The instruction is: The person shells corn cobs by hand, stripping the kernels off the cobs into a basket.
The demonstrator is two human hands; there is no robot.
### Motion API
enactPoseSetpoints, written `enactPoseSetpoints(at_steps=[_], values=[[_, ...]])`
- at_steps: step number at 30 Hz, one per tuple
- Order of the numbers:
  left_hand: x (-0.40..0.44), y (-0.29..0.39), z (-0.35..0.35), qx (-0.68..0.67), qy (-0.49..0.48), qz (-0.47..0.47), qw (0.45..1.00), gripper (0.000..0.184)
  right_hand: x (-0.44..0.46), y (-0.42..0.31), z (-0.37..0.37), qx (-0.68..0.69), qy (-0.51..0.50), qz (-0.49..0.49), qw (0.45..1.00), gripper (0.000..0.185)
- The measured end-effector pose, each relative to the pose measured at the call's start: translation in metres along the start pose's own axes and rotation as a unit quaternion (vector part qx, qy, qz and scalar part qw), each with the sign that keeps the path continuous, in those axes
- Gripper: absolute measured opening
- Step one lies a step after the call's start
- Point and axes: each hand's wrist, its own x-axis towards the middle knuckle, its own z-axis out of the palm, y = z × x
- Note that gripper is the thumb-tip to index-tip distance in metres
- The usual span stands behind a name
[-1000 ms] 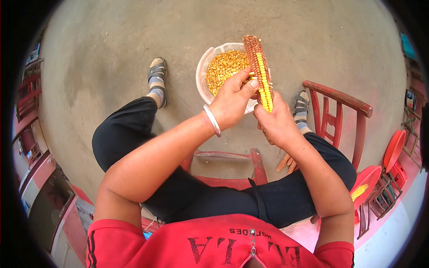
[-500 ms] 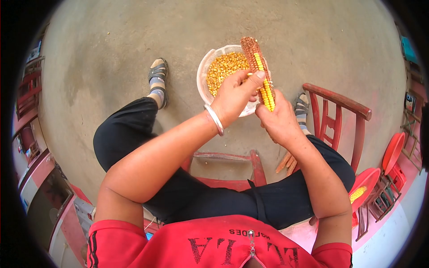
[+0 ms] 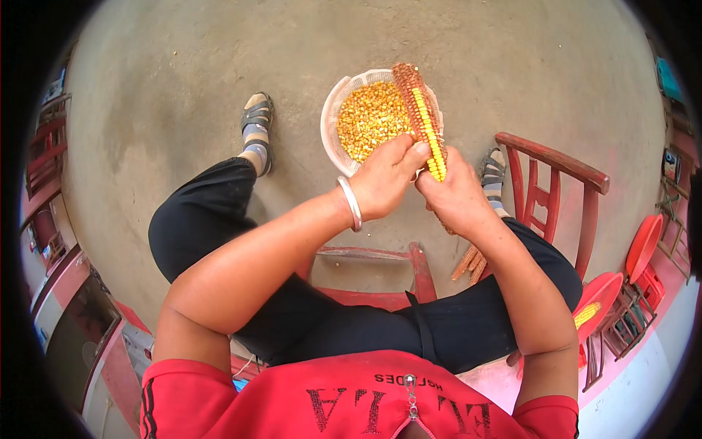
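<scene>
A long corn cob [image 3: 409, 86] tilts over the right side of a white plastic basket [image 3: 333, 139]. Most of it is bare and reddish brown, with a narrow strip of yellow kernels [image 3: 426, 124] left along its length. My right hand [image 3: 459, 196] is closed around the cob's near end. Against the cob's left side presses the thumb of my left hand [image 3: 384, 179], its fingers curled and partly hidden beneath. A silvery bangle [image 3: 351, 203] circles my left wrist. Loose yellow kernels [image 3: 369, 121] lie in the basket.
A red wooden chair [image 3: 552, 164] stands close by my right leg. Several bare cobs [image 3: 472, 263] lie on the floor below my right forearm. Red wooden bars [image 3: 420, 271] show between my legs. At far right, a red round stool [image 3: 599, 300] bears a yellow corn ear [image 3: 587, 314].
My left hand has slid along the cob toward my body, its thumb now nearer the right hand. The right hand keeps its hold on the near end.
</scene>
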Motion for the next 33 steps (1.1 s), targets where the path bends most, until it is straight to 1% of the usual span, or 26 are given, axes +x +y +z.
enactPoseSetpoints(at_steps=[1,3,5,7,8,10,14,16,17,19,22,24,27,29,31,32,33], values=[[-0.001,-0.001,-0.002,-0.014,-0.024,-0.002,1.000,0.036,0.001,0.004,0.000,-0.002,0.002,-0.006,1.000,0.042],[-0.001,-0.002,-0.005,-0.020,-0.033,-0.008,0.999,0.033,0.000,0.003,0.000,-0.005,0.003,-0.013,1.000,0.043],[-0.001,-0.001,-0.004,-0.025,-0.043,-0.014,0.999,0.030,-0.003,-0.005,-0.002,-0.014,-0.023,0.005,1.000,0.043],[-0.002,0.007,-0.003,-0.171,-0.045,-0.107,0.978,0.025,-0.001,0.001,0.000,-0.041,-0.009,-0.008,0.999,0.044],[-0.002,0.006,-0.005,-0.172,-0.044,-0.108,0.978,0.025,0.000,0.003,0.001,-0.068,0.003,-0.022,0.997,0.045],[0.000,0.006,-0.010,-0.213,-0.048,-0.114,0.969,0.024,-0.001,-0.003,-0.001,-0.068,0.002,-0.019,0.998,0.046],[0.001,0.020,-0.010,-0.182,-0.049,-0.141,0.972,0.028,0.000,-0.011,-0.005,-0.065,-0.005,0.006,0.998,0.050],[-0.001,0.025,-0.006,-0.086,-0.035,-0.092,0.991,0.033,0.000,-0.012,-0.007,-0.061,-0.010,-0.005,0.998,0.052],[0.000,0.021,-0.007,-0.086,-0.036,-0.092,0.991,0.033,0.000,-0.012,-0.007,-0.058,-0.017,-0.016,0.998,0.053],[0.002,0.013,-0.010,-0.119,-0.094,-0.082,0.985,0.040,0.001,-0.008,-0.006,-0.041,-0.032,-0.001,0.999,0.054],[0.001,0.007,-0.014,-0.139,-0.124,-0.084,0.979,0.038,0.001,-0.006,-0.005,-0.017,-0.052,0.013,0.998,0.055],[0.001,0.002,-0.016,-0.135,-0.126,-0.084,0.979,0.037,-0.001,-0.009,-0.006,-0.009,-0.054,0.013,0.998,0.054],[-0.001,0.001,-0.015,-0.135,-0.124,-0.087,0.979,0.034,-0.002,-0.010,-0.007,-0.038,-0.051,0.006,0.998,0.053],[-0.001,0.003,-0.016,-0.139,-0.120,-0.090,0.979,0.032,-0.001,-0.006,-0.004,-0.064,-0.031,-0.021,0.997,0.052],[0.002,0.005,-0.018,-0.222,-0.136,-0.138,0.956,0.032,-0.002,-0.013,-0.005,-0.088,-0.024,-0.017,0.996,0.051],[0.002,0.005,-0.018,-0.223,-0.136,-0.137,0.956,0.032,-0.003,-0.016,-0.005,-0.113,-0.017,-0.013,0.993,0.051],[0.002,0.011,-0.016,-0.189,-0.129,-0.128,0.965,0.033,-0.002,-0.015,-0.005,-0.114,-0.017,-0.013,0.993,0.051]])
